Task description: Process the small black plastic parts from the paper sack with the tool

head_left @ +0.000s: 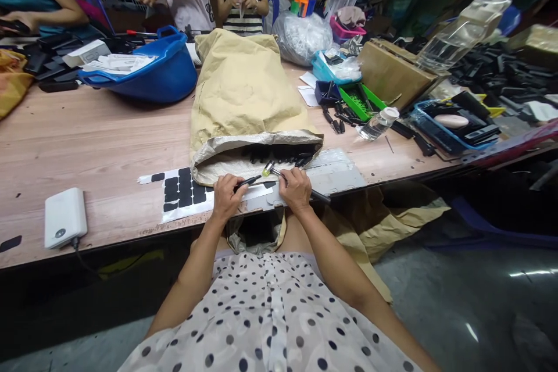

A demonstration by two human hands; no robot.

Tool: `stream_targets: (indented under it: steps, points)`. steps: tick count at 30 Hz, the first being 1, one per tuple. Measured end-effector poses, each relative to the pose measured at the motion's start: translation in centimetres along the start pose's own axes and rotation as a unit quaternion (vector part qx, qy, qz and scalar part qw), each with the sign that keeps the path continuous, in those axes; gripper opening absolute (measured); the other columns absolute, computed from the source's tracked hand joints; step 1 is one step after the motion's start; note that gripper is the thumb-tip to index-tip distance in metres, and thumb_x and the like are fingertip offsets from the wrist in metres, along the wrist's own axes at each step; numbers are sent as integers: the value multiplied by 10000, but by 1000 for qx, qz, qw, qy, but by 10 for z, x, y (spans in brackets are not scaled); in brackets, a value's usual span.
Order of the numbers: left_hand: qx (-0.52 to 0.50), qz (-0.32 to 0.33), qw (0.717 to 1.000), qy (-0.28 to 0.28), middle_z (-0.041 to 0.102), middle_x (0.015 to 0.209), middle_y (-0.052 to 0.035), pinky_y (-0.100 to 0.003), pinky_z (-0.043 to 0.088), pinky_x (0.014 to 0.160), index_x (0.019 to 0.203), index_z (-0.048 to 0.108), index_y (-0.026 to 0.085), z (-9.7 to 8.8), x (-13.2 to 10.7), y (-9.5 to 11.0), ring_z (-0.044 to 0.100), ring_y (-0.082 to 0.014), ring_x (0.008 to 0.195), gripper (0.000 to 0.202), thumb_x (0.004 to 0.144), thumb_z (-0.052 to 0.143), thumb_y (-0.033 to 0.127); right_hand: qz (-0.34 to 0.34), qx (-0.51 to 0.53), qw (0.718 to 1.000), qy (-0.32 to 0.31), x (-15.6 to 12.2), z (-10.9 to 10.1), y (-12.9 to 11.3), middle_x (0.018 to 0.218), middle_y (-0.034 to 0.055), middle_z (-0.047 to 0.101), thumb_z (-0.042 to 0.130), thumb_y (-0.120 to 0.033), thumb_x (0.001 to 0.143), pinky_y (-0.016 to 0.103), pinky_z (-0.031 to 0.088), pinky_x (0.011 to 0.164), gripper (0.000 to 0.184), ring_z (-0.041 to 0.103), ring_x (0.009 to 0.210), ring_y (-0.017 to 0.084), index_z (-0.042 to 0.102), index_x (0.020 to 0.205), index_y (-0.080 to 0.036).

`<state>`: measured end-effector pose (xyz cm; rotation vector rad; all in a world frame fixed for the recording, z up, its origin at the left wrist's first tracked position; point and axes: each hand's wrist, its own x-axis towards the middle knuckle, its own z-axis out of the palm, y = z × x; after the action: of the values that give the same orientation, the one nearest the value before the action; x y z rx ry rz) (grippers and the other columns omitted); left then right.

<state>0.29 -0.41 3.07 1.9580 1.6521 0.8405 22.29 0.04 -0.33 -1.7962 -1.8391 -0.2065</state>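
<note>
My left hand [226,196] is closed around a slim black rod-like piece [249,182], whose thin tip points right. In my right hand [296,189] is a small hammer [275,171] with a metal neck and a yellow-tipped head. Its black grip sticks out below my fingers toward the right. The hammer head is close to the tip of the black piece; whether they touch I cannot tell. Just beyond both hands lies a tan sack [248,93], its mouth facing me with dark pieces inside. A sheet of black stickers [185,189] lies beside my left hand.
A white power bank [65,218] with a cable sits at the left. Farther back are a blue basin [148,81], a green tray [360,102], a clear bottle [378,124] and a cardboard box [392,72]. Several people work across the table [108,151].
</note>
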Motion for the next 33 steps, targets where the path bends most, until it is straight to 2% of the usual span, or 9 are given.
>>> stream_targets:
  steps: [5,9,15,19,22,24,27,29,33]
  points:
    - [-87,69,981,-158,751,903,-30,-309,520,768,1019,735,264,4,-58,16,674,-196,795,257,914,553,412,8,-3,1000,-10,-1,-1,-2,923,80,607,558,-237,924,332,367,774,214,479,901,242,739,1038,-234]
    - [6,-3,965,-263,774,880,-40,-319,536,762,1009,747,276,30,-85,10,729,-233,833,203,892,593,339,11,3,1000,-10,-1,0,-3,919,81,604,554,-241,927,337,355,767,212,477,901,246,736,1035,-234]
    - [101,-125,945,-284,782,937,-151,-402,557,772,986,753,216,66,-79,-3,755,-343,921,184,878,611,262,8,-2,1000,8,-1,2,-4,905,73,614,569,-240,920,328,349,756,192,479,885,237,739,1011,-240]
    - [99,-111,923,-355,781,926,-131,-361,553,782,900,752,198,54,-68,11,747,-312,930,143,835,636,252,5,-7,1000,4,-1,2,-4,901,71,617,578,-236,916,331,347,761,189,481,884,236,741,1012,-239]
    - [-33,-78,908,-410,747,735,-53,-284,524,635,801,728,197,33,-48,28,705,-214,693,201,848,606,349,8,-7,1000,3,-2,1,-5,901,73,614,577,-232,918,336,343,763,186,479,890,240,740,1008,-236]
    - [-128,-77,922,-357,700,652,-10,-256,491,564,814,718,192,22,-25,36,628,-163,567,286,878,553,417,11,-6,1000,1,-2,1,-5,904,74,610,575,-236,921,337,339,758,186,475,891,241,737,1012,-235]
    - [-120,-75,985,-96,706,768,-16,-269,521,685,901,718,198,14,23,38,645,-169,711,268,892,537,395,10,-6,1000,0,-3,1,-6,902,74,605,580,-243,921,335,336,750,180,471,887,240,736,1009,-235]
    - [-48,-106,992,54,709,917,-64,-325,535,824,950,711,192,16,55,32,663,-211,863,217,879,552,322,7,-7,1000,1,-3,1,-6,900,72,604,582,-242,920,331,338,749,179,469,883,238,738,1007,-236]
    - [63,-184,975,109,652,1038,-156,-443,519,916,918,701,181,30,96,16,642,-337,1039,157,845,604,279,3,-8,1000,6,-4,1,-7,900,70,599,579,-242,921,327,345,754,186,465,880,235,737,1018,-241]
